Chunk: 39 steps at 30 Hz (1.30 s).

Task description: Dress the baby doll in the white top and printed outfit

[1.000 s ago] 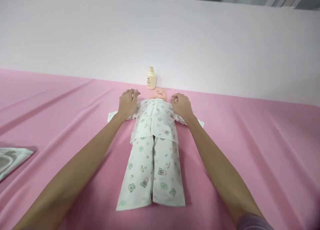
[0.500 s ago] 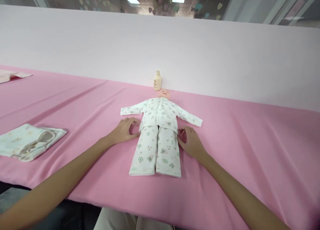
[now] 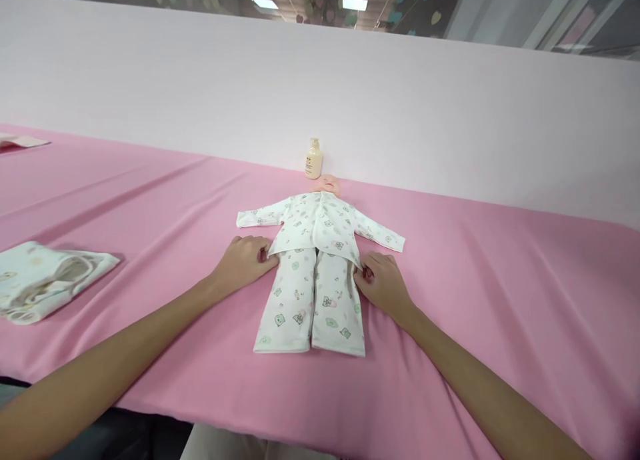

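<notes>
A baby doll (image 3: 329,184) lies face up, dressed in a white printed baby shirt (image 3: 320,221) with its sleeves spread to both sides. Matching baby pants (image 3: 334,303) cover its lower half, legs toward me, and the shirt's hem overlaps their top. At the hem's left corner my left hand (image 3: 245,263) is closed in a pinch on the shirt. My right hand (image 3: 387,281) pinches the hem's right corner in the same way. Between the hands the hem is drawn out wide. The doll's arms and legs are hidden by the clothes.
A cream pump bottle (image 3: 313,160) stands behind the doll's head, near the white wall (image 3: 320,93). On the left lies a folded printed cloth (image 3: 50,280), with a pink cloth (image 3: 23,142) farther back. The pink tablecloth (image 3: 200,373) has wrinkles.
Both hands have closed from a loose, parted grip onto the shirt's lower corners. The hem has spread wider to both sides. The view has shifted slightly.
</notes>
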Each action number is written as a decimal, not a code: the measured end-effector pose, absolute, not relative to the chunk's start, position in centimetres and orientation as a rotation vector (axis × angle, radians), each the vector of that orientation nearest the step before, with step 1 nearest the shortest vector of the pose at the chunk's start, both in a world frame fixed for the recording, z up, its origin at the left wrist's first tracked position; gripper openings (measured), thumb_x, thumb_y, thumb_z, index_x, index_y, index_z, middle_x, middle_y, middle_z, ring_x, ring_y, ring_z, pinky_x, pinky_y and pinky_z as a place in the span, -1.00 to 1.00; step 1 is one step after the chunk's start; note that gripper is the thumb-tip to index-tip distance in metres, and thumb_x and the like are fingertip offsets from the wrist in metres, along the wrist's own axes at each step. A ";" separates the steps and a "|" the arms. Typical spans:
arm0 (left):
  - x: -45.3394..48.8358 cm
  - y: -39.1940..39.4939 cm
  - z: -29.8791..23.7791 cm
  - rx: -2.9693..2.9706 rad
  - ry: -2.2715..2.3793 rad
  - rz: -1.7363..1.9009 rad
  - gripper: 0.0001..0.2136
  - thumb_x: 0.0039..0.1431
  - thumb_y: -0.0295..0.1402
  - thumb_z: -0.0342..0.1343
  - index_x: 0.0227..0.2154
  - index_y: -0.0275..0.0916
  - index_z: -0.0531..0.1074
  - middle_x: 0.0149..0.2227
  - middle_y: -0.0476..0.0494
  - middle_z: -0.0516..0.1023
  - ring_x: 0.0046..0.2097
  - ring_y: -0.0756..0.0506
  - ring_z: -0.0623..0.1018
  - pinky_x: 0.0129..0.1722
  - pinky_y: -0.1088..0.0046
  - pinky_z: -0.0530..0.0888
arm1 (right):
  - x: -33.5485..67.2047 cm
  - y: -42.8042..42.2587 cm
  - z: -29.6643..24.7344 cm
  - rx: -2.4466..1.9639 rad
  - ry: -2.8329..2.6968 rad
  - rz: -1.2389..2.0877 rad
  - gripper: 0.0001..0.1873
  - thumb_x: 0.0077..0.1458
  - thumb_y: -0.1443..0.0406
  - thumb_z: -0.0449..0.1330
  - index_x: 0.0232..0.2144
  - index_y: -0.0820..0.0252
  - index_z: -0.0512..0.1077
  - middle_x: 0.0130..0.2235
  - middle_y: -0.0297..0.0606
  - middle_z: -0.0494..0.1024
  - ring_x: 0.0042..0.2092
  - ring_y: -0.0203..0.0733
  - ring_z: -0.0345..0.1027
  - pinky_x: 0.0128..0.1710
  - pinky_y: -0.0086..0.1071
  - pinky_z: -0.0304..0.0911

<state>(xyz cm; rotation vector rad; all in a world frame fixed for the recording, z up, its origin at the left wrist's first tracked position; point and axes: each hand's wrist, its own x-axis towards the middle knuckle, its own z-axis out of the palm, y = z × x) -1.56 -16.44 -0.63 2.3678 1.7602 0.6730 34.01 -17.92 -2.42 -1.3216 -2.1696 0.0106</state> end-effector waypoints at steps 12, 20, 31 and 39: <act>-2.2 -17.0 -1.1 2.463 1.452 0.995 -0.63 0.40 -0.09 0.06 0.11 -0.18 0.39 0.11 -0.28 0.54 0.04 -0.27 0.54 0.05 0.07 0.51 | 35.0 -18.5 -1.8 -1.155 -2.131 0.017 -0.72 0.43 0.14 0.11 0.08 0.08 0.41 0.07 -0.08 0.57 0.11 0.10 0.42 0.15 0.04 0.32; -1.8 -17.9 -0.9 2.592 0.997 1.033 -0.62 0.58 -0.19 -0.13 0.25 -0.09 0.46 0.19 -0.21 0.57 0.24 -0.22 0.50 0.30 0.09 0.41 | 35.1 -19.0 -1.5 -0.957 -2.362 0.066 -0.49 0.56 0.13 -0.10 0.45 -0.17 0.24 0.43 -0.24 0.35 0.44 0.02 0.20 0.40 0.07 0.21; -8.6 -6.7 -3.2 2.464 1.769 0.926 -0.35 0.35 0.12 0.01 0.30 -0.26 0.38 0.31 -0.40 0.45 0.33 -0.46 0.39 0.30 -0.11 0.36 | 42.4 -10.0 -2.3 -1.549 -2.038 -0.111 -0.30 0.42 -0.03 0.01 0.43 0.18 0.30 0.33 0.03 0.46 0.33 0.26 0.30 0.33 0.14 0.25; -11.4 -6.0 -4.2 2.391 1.812 0.608 -0.35 0.51 0.10 -0.34 0.40 -0.10 0.32 0.38 -0.19 0.46 0.39 -0.34 0.41 0.36 -0.01 0.36 | 46.1 -7.1 -4.7 -1.599 -2.061 0.169 -0.30 0.49 -0.08 -0.15 0.41 0.09 0.37 0.39 -0.14 0.44 0.39 0.18 0.30 0.42 0.09 0.19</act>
